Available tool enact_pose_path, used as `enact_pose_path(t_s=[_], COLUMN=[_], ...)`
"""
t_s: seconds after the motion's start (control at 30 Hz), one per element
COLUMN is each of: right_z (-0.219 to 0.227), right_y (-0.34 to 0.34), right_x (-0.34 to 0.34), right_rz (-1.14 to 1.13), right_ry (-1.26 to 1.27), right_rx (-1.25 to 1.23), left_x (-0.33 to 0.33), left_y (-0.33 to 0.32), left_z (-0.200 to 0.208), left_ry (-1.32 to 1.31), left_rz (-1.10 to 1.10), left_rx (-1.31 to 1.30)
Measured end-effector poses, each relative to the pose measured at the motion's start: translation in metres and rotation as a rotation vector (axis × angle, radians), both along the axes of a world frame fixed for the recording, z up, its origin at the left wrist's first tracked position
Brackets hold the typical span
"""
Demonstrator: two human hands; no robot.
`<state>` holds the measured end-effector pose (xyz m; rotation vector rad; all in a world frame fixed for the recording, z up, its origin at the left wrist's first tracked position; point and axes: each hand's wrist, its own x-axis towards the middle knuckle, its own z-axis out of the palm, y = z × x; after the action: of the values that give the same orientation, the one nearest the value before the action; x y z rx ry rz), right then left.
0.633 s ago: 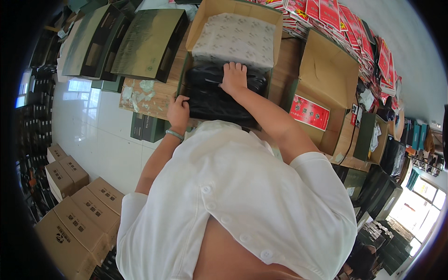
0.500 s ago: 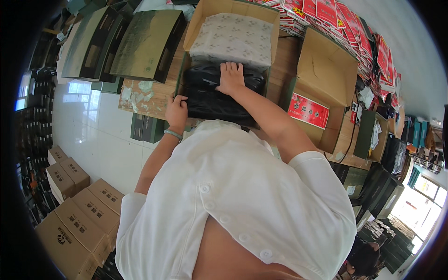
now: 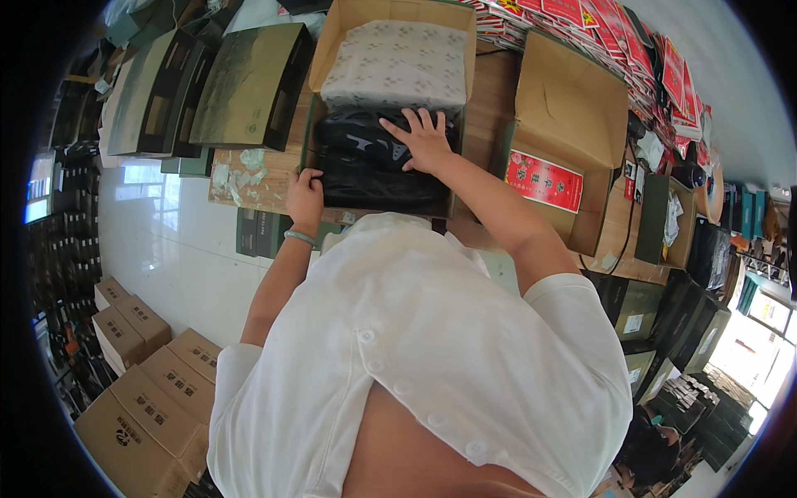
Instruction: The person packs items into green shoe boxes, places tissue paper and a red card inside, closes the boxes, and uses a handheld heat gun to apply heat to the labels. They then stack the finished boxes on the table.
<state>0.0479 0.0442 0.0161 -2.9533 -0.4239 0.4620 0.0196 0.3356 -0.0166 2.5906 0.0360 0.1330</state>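
An open shoe box (image 3: 309, 137) with a brown inside stands in front of me, its lid (image 3: 325, 41) tipped back. In it lie what look like black shoes (image 3: 378, 178), partly glossy, with grey marks on the farther one. White patterned tissue paper (image 3: 398, 62) spreads over the far side and up the lid. My right hand (image 3: 425, 148) rests on the farther shoe, open with fingers spread. My left hand (image 3: 305, 199) grips the box's near left wall with bent fingers; its thumb side is partly turned away.
Right of it, another open box (image 3: 569, 91) holds a red printed card (image 3: 544, 181). Closed green boxes (image 3: 249, 87) stand at the left of the wooden table (image 3: 490, 112). Red packets (image 3: 618, 37) pile up at far right. Brown cartons (image 3: 145, 415) sit on the floor at lower left.
My right hand has spread its fingers and shifted slightly, baring grey marks on the farther shoe. My left hand stays at the box wall. The whole view has shifted a little.
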Motion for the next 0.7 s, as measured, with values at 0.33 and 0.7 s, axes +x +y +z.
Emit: enact_pose_path(t_s=[0.33,0.7], right_z=[-0.009,-0.03], right_y=[-0.005,-0.217], right_x=[-0.008,-0.108], right_rz=[0.001,-0.851], right_ry=[-0.03,0.042], right_rx=[0.098,0.058], left_x=[0.006,0.004], left_y=[0.01,0.006], left_z=[-0.005,-0.008], left_ry=[0.061,0.04], left_rz=[-0.033,-0.04], left_rx=[0.001,0.029])
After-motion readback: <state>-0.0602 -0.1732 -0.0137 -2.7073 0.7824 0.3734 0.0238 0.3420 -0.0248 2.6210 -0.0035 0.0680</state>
